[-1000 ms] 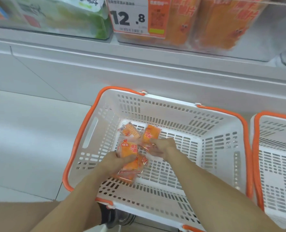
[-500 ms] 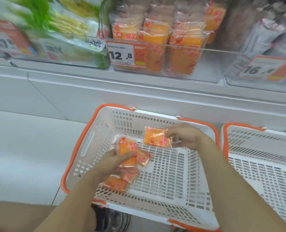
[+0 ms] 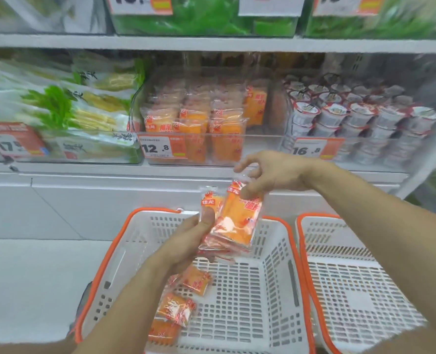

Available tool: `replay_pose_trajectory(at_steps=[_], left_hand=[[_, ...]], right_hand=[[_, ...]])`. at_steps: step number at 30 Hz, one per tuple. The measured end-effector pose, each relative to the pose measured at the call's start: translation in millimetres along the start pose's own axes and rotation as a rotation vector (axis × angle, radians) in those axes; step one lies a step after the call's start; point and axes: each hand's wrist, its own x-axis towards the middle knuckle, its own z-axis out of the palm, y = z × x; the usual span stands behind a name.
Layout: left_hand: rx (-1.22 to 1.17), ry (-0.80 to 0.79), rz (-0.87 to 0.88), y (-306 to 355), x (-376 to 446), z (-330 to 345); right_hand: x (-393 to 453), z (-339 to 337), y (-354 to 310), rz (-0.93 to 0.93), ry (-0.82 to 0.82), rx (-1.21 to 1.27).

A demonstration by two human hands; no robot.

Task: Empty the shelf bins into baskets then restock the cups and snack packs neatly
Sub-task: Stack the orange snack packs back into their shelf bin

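The shelf (image 3: 211, 43) fills the top of the frame, with green bags in the bins on the upper left. Mid-frame on it sits a clear bin (image 3: 259, 146) of upright orange packs behind a 12.8 tag (image 3: 158, 148). Right of that, a bin of cups (image 3: 352, 118), stacked in rows behind a 16.8 tag (image 3: 311, 149).

Lower centre, a white basket (image 3: 280, 264) with an orange rim, and a second basket (image 3: 352, 290) touching it at lower right.

Now the hands, centre frame, above the first basket. The left hand (image 3: 186, 241) grips a stack of packs (image 3: 233, 221) from the left side, thumb pressed on the front face. The right hand (image 3: 270, 175) comes in from above, thumb and fingers (image 3: 242, 164) pinching the top pack at its upper edge. The stack is tilted, top leaning right.

Bottom centre, loose packs (image 3: 183, 300) lie on the basket floor, half under the left forearm.
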Motion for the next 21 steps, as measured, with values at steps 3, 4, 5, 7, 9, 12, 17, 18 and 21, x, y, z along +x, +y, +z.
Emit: replay_pose_trajectory(at_steps=[3,4,5,7,9,12,17,18,21], left_hand=[[0.014,-0.102,0.054,22,2,1],[0.024,-0.143,0.043,30,2,1],[0.040,-0.190,0.024,38,3,1],[0.085,-0.298,0.003,53,7,1],[0.134,-0.327,-0.022,68,13,0],[0.228,-0.403,-0.093,97,17,-3],[0.618,-0.564,-0.130,146,27,-3],[0.684,-0.544,-0.129,153,27,-2],[0.755,-0.325,-0.063,167,30,1]], right_hand=[[-10,-7,0,-0.134,0.108,-0.010],[-14,-7,2,-0.185,0.130,-0.019],[-16,-4,4,-0.231,0.158,-0.039],[-16,2,7,-0.307,0.221,-0.091],[-12,1,10,-0.321,0.279,-0.125],[-15,-12,14,-0.245,0.131,0.070],[-14,-18,22,-0.275,-0.253,0.331],[-12,-20,23,-0.282,-0.244,0.354],[-11,-27,25,-0.279,-0.104,0.417]])
